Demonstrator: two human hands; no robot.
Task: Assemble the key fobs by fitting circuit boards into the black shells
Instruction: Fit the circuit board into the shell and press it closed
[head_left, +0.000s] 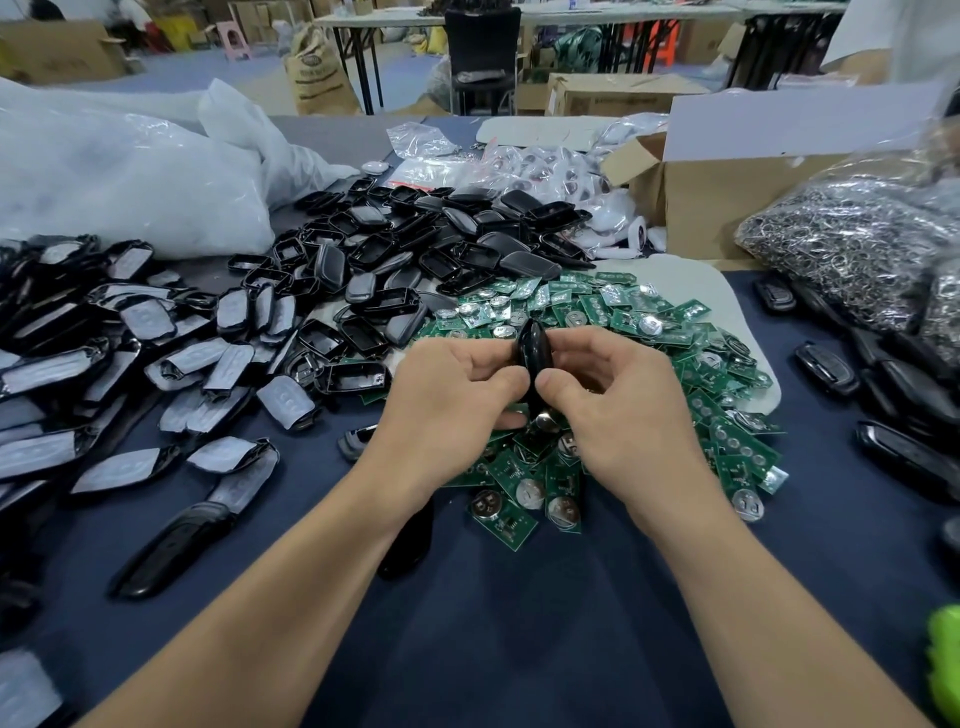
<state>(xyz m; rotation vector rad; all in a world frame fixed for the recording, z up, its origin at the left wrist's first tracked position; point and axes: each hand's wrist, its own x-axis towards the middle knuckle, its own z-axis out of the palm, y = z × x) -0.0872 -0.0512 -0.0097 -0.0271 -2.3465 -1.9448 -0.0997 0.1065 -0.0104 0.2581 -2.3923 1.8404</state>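
Assembly is judged to be far from finished. One black shell (532, 353) is held upright at the centre, just above the near part of the circuit boards (623, 322). It is pinched between the left hand (457, 395) and the right hand (618, 400), with the fingers and thumbs of both curled round it. It cannot be told whether a board is already seated inside, since the shell is seen edge-on and is partly covered by the fingers.

As work done, closed fobs (826, 364) are seen at the right on the dark table (519, 649). About half a dozen can be made out, and any others are blurred at the frame edge.

Much more is left. The green boards are heaped on a white mat (691, 280) and cannot be counted exactly; several dozen at least are shown. The open shells (415, 244), piled far of centre, also number in the dozens. So do the grey-faced shell halves (130, 332) spread along the left.

Single items are also counted: one bag of metal rings (857, 249) at the far right, one cardboard box (727, 197) beside it, and one large white plastic bag (130, 171) at the far left.
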